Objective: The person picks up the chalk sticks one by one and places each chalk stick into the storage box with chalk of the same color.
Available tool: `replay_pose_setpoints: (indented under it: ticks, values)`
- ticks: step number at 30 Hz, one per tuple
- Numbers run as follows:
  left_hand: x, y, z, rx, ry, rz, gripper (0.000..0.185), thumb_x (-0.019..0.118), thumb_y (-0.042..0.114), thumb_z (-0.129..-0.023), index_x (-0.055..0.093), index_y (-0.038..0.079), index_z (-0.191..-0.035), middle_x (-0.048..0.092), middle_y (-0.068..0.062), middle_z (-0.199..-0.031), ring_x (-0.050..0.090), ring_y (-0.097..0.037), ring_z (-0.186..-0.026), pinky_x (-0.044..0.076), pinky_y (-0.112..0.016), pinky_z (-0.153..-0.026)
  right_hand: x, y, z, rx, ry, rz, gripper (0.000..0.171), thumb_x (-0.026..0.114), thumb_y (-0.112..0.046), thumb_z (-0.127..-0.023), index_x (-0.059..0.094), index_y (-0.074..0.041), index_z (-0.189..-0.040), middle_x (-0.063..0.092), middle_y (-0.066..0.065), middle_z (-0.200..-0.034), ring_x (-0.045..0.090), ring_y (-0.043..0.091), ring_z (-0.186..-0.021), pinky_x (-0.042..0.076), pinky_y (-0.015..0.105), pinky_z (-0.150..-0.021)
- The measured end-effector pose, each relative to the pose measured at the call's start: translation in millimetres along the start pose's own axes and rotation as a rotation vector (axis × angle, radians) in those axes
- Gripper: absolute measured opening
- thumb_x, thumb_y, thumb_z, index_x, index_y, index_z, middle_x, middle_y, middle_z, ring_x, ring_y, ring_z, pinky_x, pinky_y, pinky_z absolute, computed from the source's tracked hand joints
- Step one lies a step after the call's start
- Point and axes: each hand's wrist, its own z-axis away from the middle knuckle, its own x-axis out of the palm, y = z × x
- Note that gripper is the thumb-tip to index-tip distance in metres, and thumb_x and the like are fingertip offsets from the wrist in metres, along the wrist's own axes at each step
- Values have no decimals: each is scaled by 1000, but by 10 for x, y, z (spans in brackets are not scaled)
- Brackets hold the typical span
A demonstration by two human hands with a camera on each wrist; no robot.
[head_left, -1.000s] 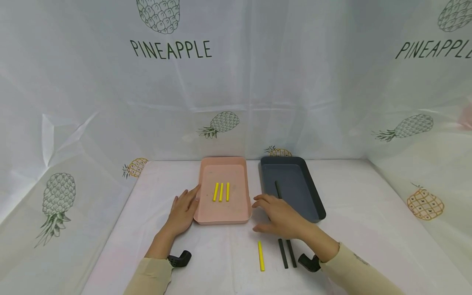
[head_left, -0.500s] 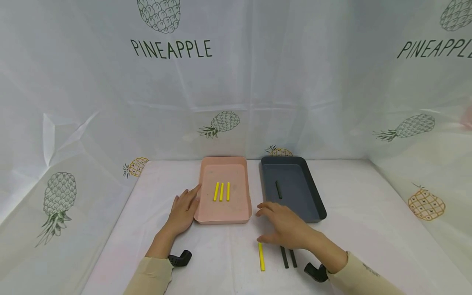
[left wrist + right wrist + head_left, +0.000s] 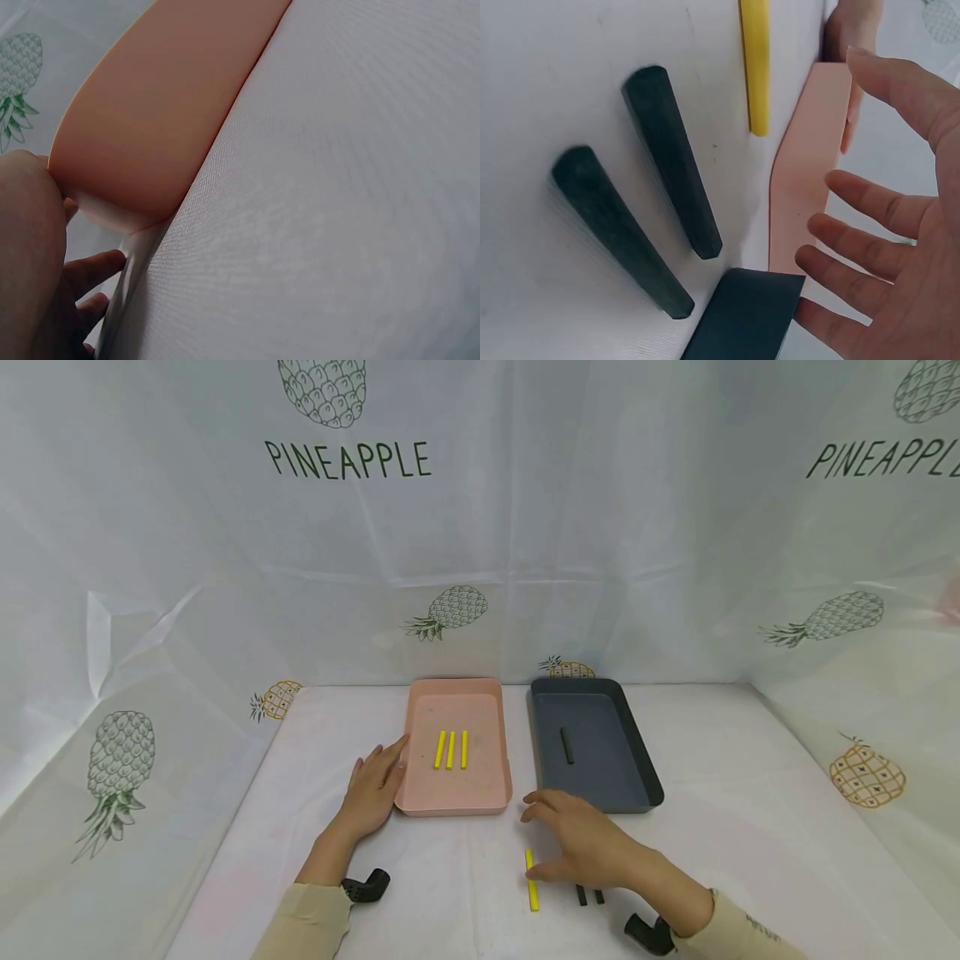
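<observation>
My left hand (image 3: 371, 793) touches the left side of the pink tray (image 3: 472, 795), fingers stretched along its rim. Three yellow sticks (image 3: 450, 750) lie side by side inside that tray. My right hand (image 3: 588, 839) is spread above the cloth in front of the dark grey tray (image 3: 600, 718), holding nothing. Its thumb overlaps a loose yellow stick (image 3: 533, 897) in the head view. Under the same hand lie two dark green sticks, partly hidden there; the right wrist view shows one dark stick (image 3: 673, 161) beside another dark stick (image 3: 622, 232). A single dark stick (image 3: 567, 745) lies in the grey tray.
White cloth (image 3: 450, 893) covers the table, and a pineapple-print sheet (image 3: 615, 543) hangs behind and at the sides. The two trays stand next to each other at the back with a narrow gap between. Each wrist carries a black camera mount (image 3: 367, 887).
My right hand has drawn back toward the table's front, from the grey tray's near end to over the loose sticks. The left hand and both trays have stayed put.
</observation>
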Motion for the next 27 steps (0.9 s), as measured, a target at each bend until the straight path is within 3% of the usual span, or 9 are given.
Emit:
replay_pose_setpoints:
  ticks: [9,19,27]
  values:
    - [8,-6,-2,-1,4,-4,51,36,37,-113,30,34,-164,37,-6,-168,18,-42,-159,-4,-67,-127,73,-2,47,-20,-19,18,61,86,-55,-79,66,-20,-124,54,2,-151,50,28,-141,43,56,-116]
    - [11,-11,0,6,8,-3,51,36,37,-113,30,33,-164,37,-6,-168,19,-42,-159,-4,-67,-127,143,-9,83,-46,-39,46,64,87,-56,-76,66,-20,-124,52,2,-150,45,30,-146,28,62,-125]
    - [6,-6,-6,5,4,-4,51,36,37,-113,30,33,-164,37,-8,-168,18,-43,-159,-4,-67,-127,173,-16,83,-43,-46,76,69,89,-60,-72,66,-19,-122,52,2,-150,45,29,-145,25,61,-127]
